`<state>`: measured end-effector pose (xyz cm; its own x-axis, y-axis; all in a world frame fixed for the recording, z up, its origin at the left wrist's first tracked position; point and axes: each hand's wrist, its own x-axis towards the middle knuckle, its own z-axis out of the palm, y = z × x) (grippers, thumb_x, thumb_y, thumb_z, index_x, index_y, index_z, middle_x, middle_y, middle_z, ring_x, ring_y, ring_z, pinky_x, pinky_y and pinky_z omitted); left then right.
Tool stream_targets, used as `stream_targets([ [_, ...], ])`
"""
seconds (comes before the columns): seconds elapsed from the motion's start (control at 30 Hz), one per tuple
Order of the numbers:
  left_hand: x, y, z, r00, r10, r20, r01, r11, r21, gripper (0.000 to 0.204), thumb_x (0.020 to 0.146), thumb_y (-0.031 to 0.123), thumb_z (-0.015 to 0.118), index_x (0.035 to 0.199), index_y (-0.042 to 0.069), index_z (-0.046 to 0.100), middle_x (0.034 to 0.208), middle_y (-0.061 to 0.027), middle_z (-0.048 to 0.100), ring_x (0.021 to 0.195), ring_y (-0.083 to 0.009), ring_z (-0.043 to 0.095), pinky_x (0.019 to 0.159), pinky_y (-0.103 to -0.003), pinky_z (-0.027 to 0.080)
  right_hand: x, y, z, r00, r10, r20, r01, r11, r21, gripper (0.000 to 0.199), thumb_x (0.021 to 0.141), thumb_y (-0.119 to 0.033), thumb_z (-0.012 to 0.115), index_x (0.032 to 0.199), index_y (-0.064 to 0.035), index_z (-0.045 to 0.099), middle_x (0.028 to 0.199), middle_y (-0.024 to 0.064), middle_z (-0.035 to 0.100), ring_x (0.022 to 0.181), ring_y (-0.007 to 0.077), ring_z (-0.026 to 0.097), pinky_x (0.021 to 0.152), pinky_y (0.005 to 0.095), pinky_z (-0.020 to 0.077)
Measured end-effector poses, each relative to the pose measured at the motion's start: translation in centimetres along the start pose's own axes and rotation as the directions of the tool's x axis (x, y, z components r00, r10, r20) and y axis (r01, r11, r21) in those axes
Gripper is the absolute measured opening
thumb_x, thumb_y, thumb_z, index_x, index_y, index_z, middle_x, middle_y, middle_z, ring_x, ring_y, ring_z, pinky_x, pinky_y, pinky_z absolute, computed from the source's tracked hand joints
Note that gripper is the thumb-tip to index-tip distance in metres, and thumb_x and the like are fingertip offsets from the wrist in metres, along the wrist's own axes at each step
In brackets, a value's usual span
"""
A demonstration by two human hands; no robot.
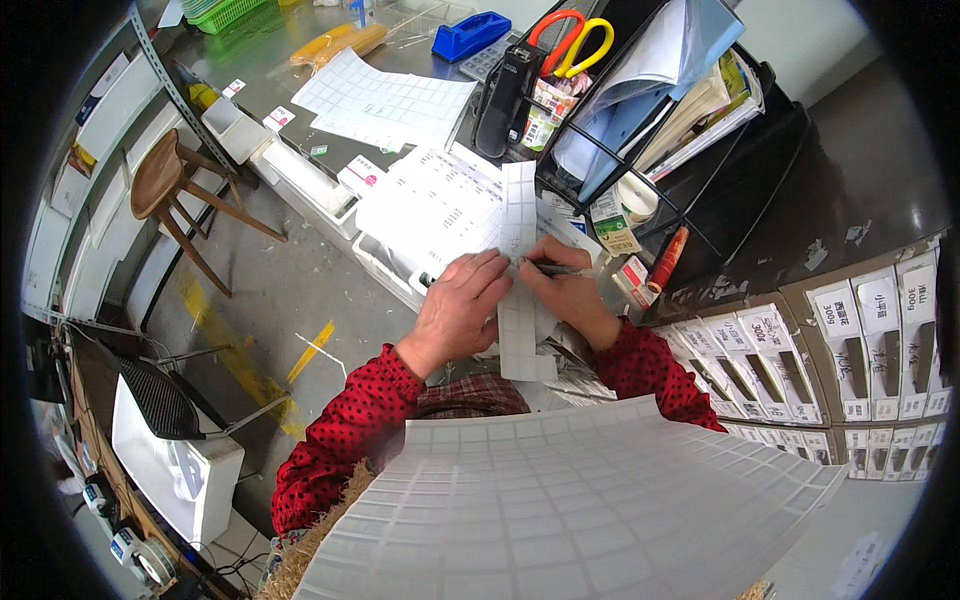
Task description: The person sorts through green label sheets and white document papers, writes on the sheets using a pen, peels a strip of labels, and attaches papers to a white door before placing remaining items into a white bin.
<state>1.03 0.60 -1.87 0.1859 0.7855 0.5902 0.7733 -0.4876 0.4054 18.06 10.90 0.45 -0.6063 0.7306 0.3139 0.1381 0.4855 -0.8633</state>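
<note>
A narrow strip of white blank labels [518, 230] lies lengthwise on the desk, over printed sheets [430, 205]. My left hand [462, 305] lies flat on the strip's left side, fingers spread, pinning it down. My right hand [567, 290] grips a dark pen [552, 269] with its tip on the strip. Both sleeves are red with dark dots. A large sheet of blank label grid [570, 510] fills the lower view near my lap.
A black desk organiser [640, 150] holds folders, papers and scissors [570, 35]. A black stapler [500, 95] and blue stapler [468, 35] stand behind. Labelled box fronts [850, 340] line the right. A wooden stool [165, 180] and white heater [170, 450] stand left.
</note>
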Motion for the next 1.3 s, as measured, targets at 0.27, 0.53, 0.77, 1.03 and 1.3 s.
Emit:
stream_targets([
  [0.27, 0.2, 0.4, -0.6, 0.999, -0.009, 0.051, 0.008, 1.000, 0.022, 0.045, 0.064, 0.011, 0.065, 0.107, 0.003, 0.062, 0.127, -0.0130, 0.055, 0.122, -0.0326, 0.049, 0.101, -0.043, 0.041, -0.2, -0.5, 0.0, 0.999, -0.043, -0.028, 0.042, 0.999, -0.035, 0.011, 0.079, -0.003, 0.064, 0.073, 0.0001, 0.055, 0.065, 0.0067, 0.058, 0.062, 0.0079, 0.054, 0.056, 0.0283, 0.0451],
  [0.53, 0.1, 0.4, -0.6, 0.999, -0.010, 0.039, 0.008, 0.999, 0.038, 0.046, 0.065, 0.013, 0.066, 0.109, 0.003, 0.062, 0.128, -0.0123, 0.055, 0.123, -0.0316, 0.049, 0.101, -0.042, 0.042, -0.2, 0.0, 0.1, 0.998, -0.064, -0.025, 0.062, 0.996, -0.060, 0.012, 0.078, -0.003, 0.065, 0.072, -0.0001, 0.054, 0.062, 0.0084, 0.056, 0.058, 0.0105, 0.055, 0.054, 0.0291, 0.0442],
  [0.77, -0.2, 0.4, -0.2, 1.000, -0.022, 0.009, 0.022, 0.999, 0.030, 0.046, 0.064, 0.010, 0.068, 0.108, 0.003, 0.061, 0.128, -0.0114, 0.056, 0.124, -0.0305, 0.049, 0.103, -0.042, 0.041, -0.3, -0.7, -0.1, 0.996, -0.082, 0.020, 0.083, 0.992, -0.091, 0.012, 0.077, -0.003, 0.065, 0.072, -0.0011, 0.054, 0.062, 0.0087, 0.056, 0.058, 0.0095, 0.053, 0.053, 0.0290, 0.0438],
  [1.03, -0.1, 0.5, -0.2, 1.000, -0.023, -0.019, 0.023, 1.000, -0.001, 0.050, 0.055, 0.002, 0.068, 0.104, -0.001, 0.060, 0.124, -0.0150, 0.058, 0.121, -0.0329, 0.052, 0.102, -0.044, 0.042, -0.7, -1.9, -0.3, 0.994, -0.067, 0.084, 0.074, 0.993, -0.092, 0.011, 0.078, -0.004, 0.064, 0.074, -0.0018, 0.054, 0.064, 0.0049, 0.054, 0.059, 0.0078, 0.050, 0.055, 0.0271, 0.0431],
  [1.3, 0.0, 0.5, -0.7, 0.999, 0.026, -0.021, -0.025, 0.999, 0.037, 0.047, 0.060, 0.003, 0.068, 0.107, 0.006, 0.065, 0.120, -0.0129, 0.059, 0.117, -0.0315, 0.054, 0.098, -0.043, 0.045, -1.0, -7.3, -7.2, 0.955, 0.290, -0.065, -0.270, 0.937, 0.221, 0.022, 0.093, -0.016, 0.057, 0.107, 0.0000, 0.061, 0.079, 0.0088, 0.067, 0.059, 0.0113, 0.057, 0.053, 0.0252, 0.0459],
])
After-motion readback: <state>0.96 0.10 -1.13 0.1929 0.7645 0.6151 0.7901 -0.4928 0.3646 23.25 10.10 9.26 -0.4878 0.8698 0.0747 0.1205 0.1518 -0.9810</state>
